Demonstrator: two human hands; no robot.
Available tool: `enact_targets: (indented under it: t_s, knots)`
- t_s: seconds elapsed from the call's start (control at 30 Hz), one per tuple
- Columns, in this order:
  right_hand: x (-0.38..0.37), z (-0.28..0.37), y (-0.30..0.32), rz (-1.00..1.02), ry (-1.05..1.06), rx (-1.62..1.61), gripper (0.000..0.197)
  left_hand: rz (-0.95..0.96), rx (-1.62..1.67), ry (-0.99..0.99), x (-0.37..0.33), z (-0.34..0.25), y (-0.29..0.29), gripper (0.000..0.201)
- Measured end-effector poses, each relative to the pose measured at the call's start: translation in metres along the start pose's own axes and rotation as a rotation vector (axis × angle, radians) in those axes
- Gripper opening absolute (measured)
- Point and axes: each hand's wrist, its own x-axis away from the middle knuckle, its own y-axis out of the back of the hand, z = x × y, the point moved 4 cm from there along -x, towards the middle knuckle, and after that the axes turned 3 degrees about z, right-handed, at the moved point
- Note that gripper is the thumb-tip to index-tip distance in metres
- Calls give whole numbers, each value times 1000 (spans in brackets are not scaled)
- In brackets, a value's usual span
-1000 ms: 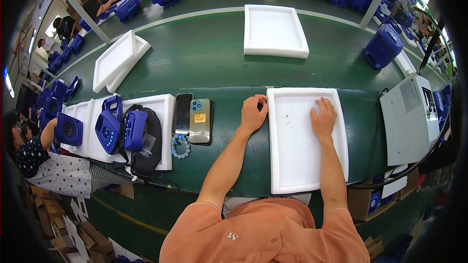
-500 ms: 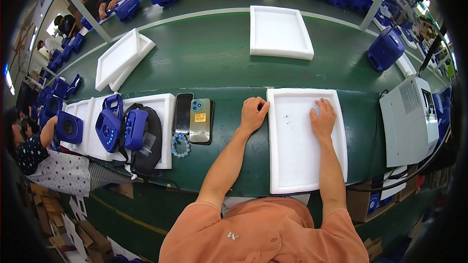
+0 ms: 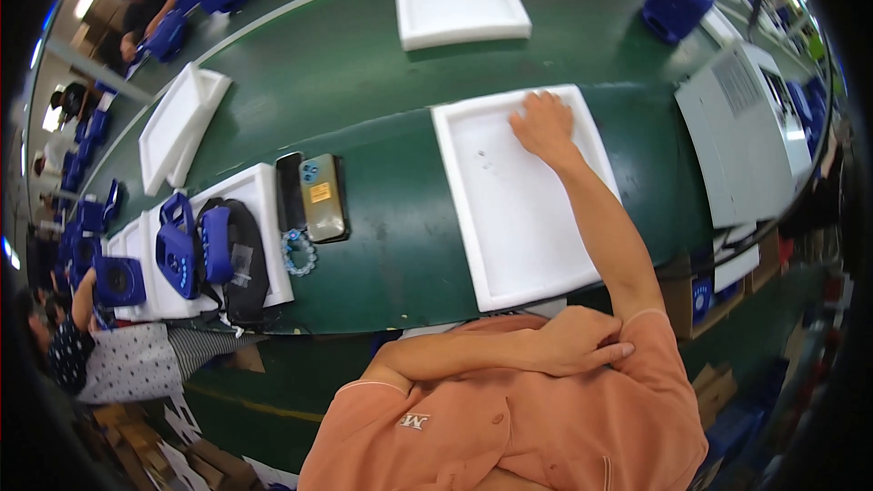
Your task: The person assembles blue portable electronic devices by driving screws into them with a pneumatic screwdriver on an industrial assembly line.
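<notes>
Where the right hand (image 3: 546,127) rests, palm down, the white foam tray (image 3: 509,227) lies directly beneath the fingers, which reach to its far wall near the right corner. They are partly open, loosely bent, thumb set apart; nothing seen gripped. Most of the tray's floor stretches from there toward the body and to the left, with a few small dark marks (image 3: 483,155) (specks or dents, cannot tell) just left of the thumb. Tray sits on the green worktop (image 3: 391,191).

Left hand (image 3: 577,343) crosses in front of the orange shirt (image 3: 455,409) to the right sleeve; fingers curled at the arm, tips hidden, hold cannot be told.

Left along the worktop: gold-toned phone (image 3: 325,218) and dark phone (image 3: 289,186) side by side, bead bracelet (image 3: 310,262) just beside them, then black bag (image 3: 245,295). On the right, grey machine (image 3: 737,155).
</notes>
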Motion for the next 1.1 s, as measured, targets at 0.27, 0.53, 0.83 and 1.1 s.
enact_targets:
  t_s: [0.27, 0.53, 0.83, 1.1]
  knots:
    - [6, -5, -41, -214, 154, -131, 60, -111, -43, 26, -2, -10, 20, 22]
    - [4, 0, -35, -141, 130, -128, 63, 111, 472, -206, -5, -45, 7, 12]
    - [54, 1, -32, -179, 141, -180, 67, -26, -169, -156, -33, -10, 60, 36]
    - [52, 5, -31, -201, 177, -166, 68, -457, -999, 554, -3, 133, 179, 103]
